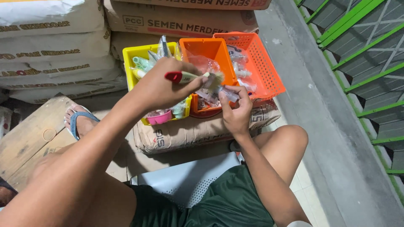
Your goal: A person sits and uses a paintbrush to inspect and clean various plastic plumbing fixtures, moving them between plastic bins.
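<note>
My left hand [162,86] grips a small paintbrush [193,77] with a red-tipped pale handle; its bristles point right. My right hand [236,110] holds a small clear plastic-wrapped item [228,93] right at the bristles. Both hands hover over three baskets resting on a brown paper sack [185,134]: a yellow basket [131,54], a deep orange bin [206,48] and an orange mesh basket [265,71]. The baskets hold several wrapped small items.
Stacked paper sacks [54,50] fill the back and left. A wooden board [29,134] lies at left beside my foot in a blue sandal [78,120]. A concrete ledge [336,126] and green metal railing [370,63] run along the right.
</note>
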